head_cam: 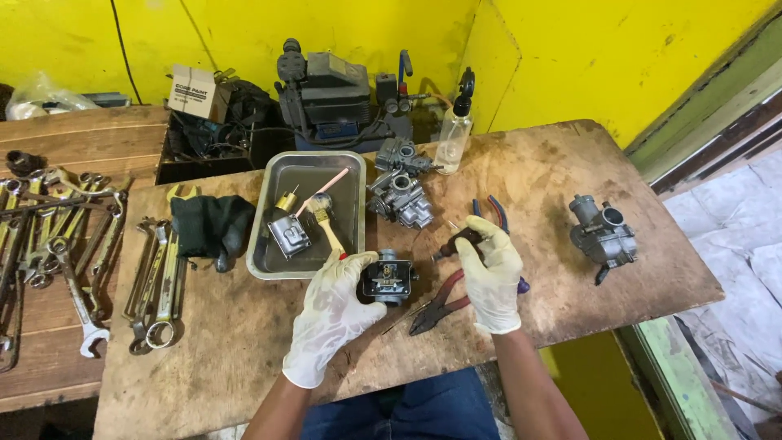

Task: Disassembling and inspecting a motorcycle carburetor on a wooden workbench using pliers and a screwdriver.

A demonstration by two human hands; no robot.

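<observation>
A worn, stained wooden counter (244, 342) fills the middle of the frame, set against bright yellow walls (342, 24), with a second plank surface at the left edge carrying rows of wrenches (90, 261). At upper centre, against the wall, stands a dark machine (326, 90) with hoses, a small cardboard box (193, 90) to its left and a clear spray bottle (453, 134) to its right. A metal tray (353, 216) lies left of centre holding a small carburetor part and a brush; a dark cloth (210, 226) lies just to its left. Two carburetors (399, 195) sit just right of the tray, and another carburetor (603, 232) lies well apart toward the right end of the counter. At lower centre the gloved left hand (330, 314) has its fingers clamped on a small carburetor body (389, 279), thumb and fingers wrapping its left side, the part held just above the counter. The gloved right hand (491, 277) is just right of it, fingers closed on a screwdriver (456, 243) whose dark handle points toward the carburetor body. Red-handled pliers (436, 308) lie beneath the right hand, and blue-and-red pliers (493, 213) just above it. The counter's near edge runs below the wrists; bare wood lies open at lower left and between the right hand and the far carburetor.
</observation>
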